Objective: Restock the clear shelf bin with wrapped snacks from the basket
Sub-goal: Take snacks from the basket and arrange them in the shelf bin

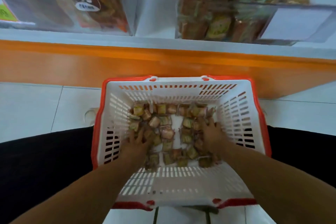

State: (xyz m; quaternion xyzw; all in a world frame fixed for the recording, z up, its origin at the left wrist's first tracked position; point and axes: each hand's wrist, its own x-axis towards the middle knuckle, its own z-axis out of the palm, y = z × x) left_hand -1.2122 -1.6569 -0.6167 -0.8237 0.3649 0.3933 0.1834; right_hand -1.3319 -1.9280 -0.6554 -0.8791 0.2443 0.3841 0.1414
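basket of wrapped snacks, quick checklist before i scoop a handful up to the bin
1. Stock left: ok. Small wrapped snacks in yellow-green and pink still cover most of the floor of the white slatted plastic basket with the red rim.
2. Left hand on the snacks: ok, fingers spread over the pile.
3. Right hand on the snacks: ok, likewise spread.
4. Firm grip on a handful: cannot tell, fingertips are hidden among the wrappers.
5. Room in the clear plastic shelf bin at upper right: cannot tell, it is blurred but looks well filled.
6. Path upward: ok, nothing sits between basket and shelf.

Orange shelf edge [163, 60], white tiled floor [36, 111]
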